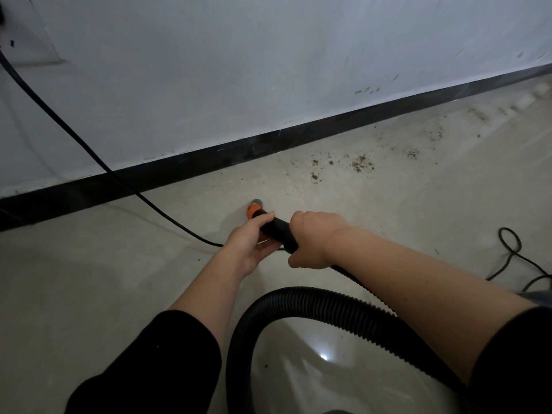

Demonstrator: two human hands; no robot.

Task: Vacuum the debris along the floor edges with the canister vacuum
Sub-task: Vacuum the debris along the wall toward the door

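A black vacuum hose handle (279, 227) with an orange collar (254, 211) points its nozzle tip (257, 202) at the floor near the black baseboard (268, 144). My left hand (249, 245) grips the handle from the left, near the orange collar. My right hand (313, 239) grips the handle just behind it. The ribbed black hose (313, 300) loops back toward me under my right arm. Brown debris (361, 166) lies scattered on the floor to the right of the nozzle, along the baseboard.
A black power cord (89, 150) runs down from the upper left wall across the floor to my hands. Another thin cord (510, 249) loops on the floor at the right. More debris (478, 113) lies farther right along the white wall (268, 55).
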